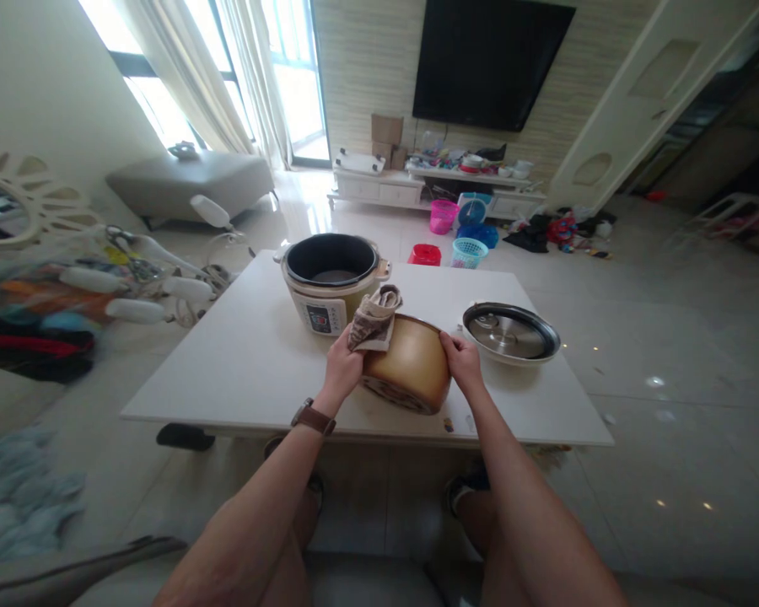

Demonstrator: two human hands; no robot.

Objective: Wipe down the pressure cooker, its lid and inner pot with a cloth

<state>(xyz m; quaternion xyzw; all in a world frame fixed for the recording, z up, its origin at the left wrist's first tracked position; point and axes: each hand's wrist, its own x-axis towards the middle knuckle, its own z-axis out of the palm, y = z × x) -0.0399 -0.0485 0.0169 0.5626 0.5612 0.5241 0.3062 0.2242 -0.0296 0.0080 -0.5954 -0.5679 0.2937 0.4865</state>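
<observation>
A gold-coloured inner pot [411, 367] lies tilted on its side on the white table [240, 362], its base turned toward me. My left hand [343, 364] is closed on a brown and white cloth [373, 320] and presses it against the pot's left side. My right hand [460, 358] grips the pot's right side near the rim. Just behind the pot stands a cream electric cooker body [332, 282], open, with a dark empty cavity.
The cooker's round metal lid [511, 331] lies on the table to the right. A rack with white handles and clutter [132, 282] stands left of the table. Coloured baskets [455, 236], a low TV cabinet and a grey bench sit farther back on the tiled floor.
</observation>
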